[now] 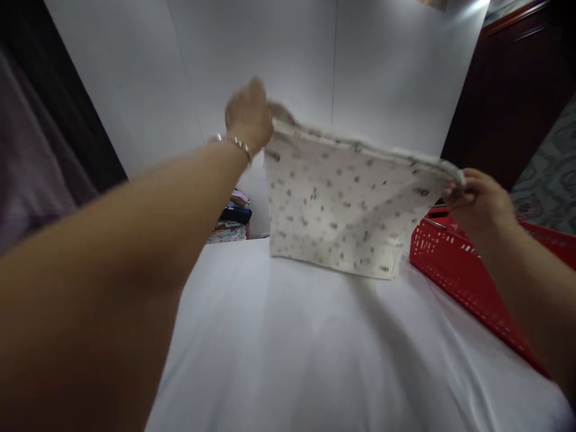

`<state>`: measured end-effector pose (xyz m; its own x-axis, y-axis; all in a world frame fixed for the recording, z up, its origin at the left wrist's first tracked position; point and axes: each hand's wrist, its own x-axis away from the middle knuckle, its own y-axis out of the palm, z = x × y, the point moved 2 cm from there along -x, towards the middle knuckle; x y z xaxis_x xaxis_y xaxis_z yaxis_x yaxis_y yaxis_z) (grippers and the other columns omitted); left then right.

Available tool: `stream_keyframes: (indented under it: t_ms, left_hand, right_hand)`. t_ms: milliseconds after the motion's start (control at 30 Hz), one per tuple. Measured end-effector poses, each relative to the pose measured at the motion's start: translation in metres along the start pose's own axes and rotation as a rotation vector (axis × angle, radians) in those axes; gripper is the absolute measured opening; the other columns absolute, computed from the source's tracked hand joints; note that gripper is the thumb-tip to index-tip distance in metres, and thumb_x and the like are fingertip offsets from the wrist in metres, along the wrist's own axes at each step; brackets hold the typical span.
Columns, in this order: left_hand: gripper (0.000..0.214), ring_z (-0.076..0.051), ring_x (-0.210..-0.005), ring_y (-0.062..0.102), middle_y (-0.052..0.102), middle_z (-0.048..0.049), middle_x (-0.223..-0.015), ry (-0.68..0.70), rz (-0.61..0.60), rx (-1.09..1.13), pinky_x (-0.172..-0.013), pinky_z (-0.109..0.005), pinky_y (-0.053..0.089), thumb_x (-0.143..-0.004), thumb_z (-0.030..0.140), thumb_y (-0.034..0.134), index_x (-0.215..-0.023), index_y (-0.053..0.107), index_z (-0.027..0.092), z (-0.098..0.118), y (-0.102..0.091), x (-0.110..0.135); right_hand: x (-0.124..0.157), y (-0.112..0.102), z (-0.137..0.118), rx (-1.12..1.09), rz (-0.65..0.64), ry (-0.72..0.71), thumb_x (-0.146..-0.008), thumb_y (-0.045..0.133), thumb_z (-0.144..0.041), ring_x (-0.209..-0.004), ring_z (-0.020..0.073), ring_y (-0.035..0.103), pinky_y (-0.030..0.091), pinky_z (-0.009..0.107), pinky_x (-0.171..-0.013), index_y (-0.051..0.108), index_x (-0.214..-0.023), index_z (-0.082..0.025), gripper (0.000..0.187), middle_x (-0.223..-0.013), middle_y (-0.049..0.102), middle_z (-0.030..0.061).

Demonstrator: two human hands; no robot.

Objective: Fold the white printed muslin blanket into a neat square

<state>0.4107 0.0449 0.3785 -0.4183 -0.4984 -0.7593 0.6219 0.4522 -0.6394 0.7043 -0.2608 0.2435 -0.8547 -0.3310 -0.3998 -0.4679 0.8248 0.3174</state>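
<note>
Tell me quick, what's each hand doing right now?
Left hand: closed on the top left corner of the spotted cloth.
Right hand: closed on its top right corner.

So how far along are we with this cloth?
Done, seemingly: a clothes pile beyond the white sheet. In hand: left hand and right hand hold the spotted cloth up by its top edge. Left: likely laying it down and folding; red basket contents hidden.

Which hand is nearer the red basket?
Right. The right hand grips one top corner of the patterned cloth just above the red basket rim; the left hand holds the opposite corner, well off to the basket's left.
</note>
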Motion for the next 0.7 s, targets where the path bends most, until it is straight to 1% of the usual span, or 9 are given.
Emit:
stream_keyframes:
  t_ms: [33, 100, 167, 267, 367, 467, 567, 633, 700]
  left_hand:
    - [0.068, -0.031, -0.106, 0.054, 0.055, -0.0187, -0.123, -0.036, -0.065, -0.02, -0.058, -0.028, 0.038, -0.086, 0.028, 0.007, -0.064, 0.059, -0.009, -0.008, -0.006, -0.018]
    - [0.071, -0.024, -0.092, 0.061, 0.065, -0.0171, -0.104, -0.096, -0.34, -0.021, -0.052, -0.022, 0.036, -0.079, 0.033, 0.003, -0.048, 0.053, -0.006, -0.037, -0.009, -0.033]
    - [0.068, -0.024, -0.089, 0.063, 0.069, -0.0138, -0.09, -0.122, -0.249, -0.056, -0.051, -0.021, 0.035, -0.079, 0.035, 0.008, -0.04, 0.05, -0.002, -0.07, -0.015, -0.028]
    - [0.068, -0.019, -0.086, 0.065, 0.069, -0.0106, -0.088, -0.088, -0.239, -0.07, -0.052, -0.018, 0.034, -0.081, 0.033, 0.009, -0.042, 0.05, -0.004, -0.099, -0.018, 0.007]
    - [0.062, -0.021, -0.102, 0.061, 0.064, -0.008, -0.106, 0.098, -0.059, -0.113, -0.065, -0.017, 0.042, -0.086, 0.032, 0.017, -0.064, 0.062, -0.005, -0.101, -0.016, 0.083]
    - [0.036, -0.022, -0.102, 0.061, 0.064, -0.0064, -0.103, 0.095, -0.318, -0.093, -0.081, -0.026, 0.046, -0.086, 0.02, 0.035, -0.097, 0.065, 0.004, -0.107, 0.01, 0.206]
    - [0.032, -0.019, -0.088, 0.063, 0.067, -0.0048, -0.095, -0.109, -0.604, 0.037, -0.079, -0.028, 0.048, -0.083, 0.019, 0.038, -0.096, 0.067, 0.018, -0.125, 0.039, 0.333]
    - [0.032, -0.019, -0.086, 0.063, 0.067, -0.0045, -0.094, -0.237, -0.697, 0.147, -0.077, -0.028, 0.048, -0.083, 0.02, 0.035, -0.093, 0.066, 0.019, -0.135, 0.05, 0.391]
    - [0.031, -0.019, -0.085, 0.063, 0.068, -0.0043, -0.093, -0.346, -0.674, 0.196, -0.077, -0.029, 0.049, -0.082, 0.022, 0.035, -0.091, 0.065, 0.02, -0.142, 0.048, 0.416]
  right_hand:
    - [-0.008, 0.004, -0.009, 0.0, 0.004, -0.034, -0.086, 0.03, -0.008, -0.062, -0.0071, 0.052, 0.031, 0.019, -0.06, 0.057, -0.079, -0.002, 0.029, -0.08, 0.066, 0.0003]
    - [-0.011, 0.008, -0.016, 0.018, -0.026, -0.035, -0.086, 0.031, -0.007, -0.064, -0.0061, 0.053, 0.032, 0.022, -0.061, 0.057, -0.087, -0.003, 0.026, -0.086, 0.067, 0.002]
    - [-0.003, 0.01, -0.01, 0.036, -0.076, 0.009, -0.087, 0.033, -0.006, -0.061, -0.0038, 0.055, 0.033, 0.021, -0.059, 0.057, -0.091, -0.005, 0.024, -0.079, 0.066, 0.0018]
    - [0.022, 0.007, 0.017, 0.046, -0.175, 0.087, -0.086, 0.04, -0.005, -0.055, 0.0011, 0.056, 0.036, 0.018, -0.056, 0.058, -0.09, -0.007, 0.019, -0.061, 0.06, -0.0007]
    - [0.061, -0.008, 0.061, 0.067, -0.284, 0.24, -0.081, 0.051, -0.012, -0.054, 0.0068, 0.058, 0.041, 0.019, -0.055, 0.061, -0.088, -0.011, 0.013, -0.06, 0.061, 0.0018]
    - [0.118, -0.035, 0.113, 0.151, -0.359, 0.559, -0.071, 0.064, -0.018, -0.054, 0.0106, 0.058, 0.048, 0.021, -0.055, 0.064, -0.087, -0.015, 0.016, -0.065, 0.062, 0.0024]
    - [0.181, -0.061, 0.153, 0.264, -0.406, 0.786, -0.067, 0.069, -0.025, -0.054, 0.0118, 0.058, 0.049, 0.021, -0.054, 0.066, -0.082, -0.018, 0.016, -0.061, 0.06, 0.0004]
    - [0.215, -0.072, 0.165, 0.304, -0.438, 0.884, -0.066, 0.068, -0.028, -0.049, 0.0124, 0.056, 0.047, 0.021, -0.049, 0.066, -0.076, -0.022, 0.012, -0.055, 0.058, -0.0012]
    - [0.237, -0.077, 0.164, 0.311, -0.449, 0.899, -0.064, 0.067, -0.03, -0.048, 0.0136, 0.056, 0.047, 0.022, -0.048, 0.066, -0.072, -0.025, 0.009, -0.054, 0.058, -0.0023]
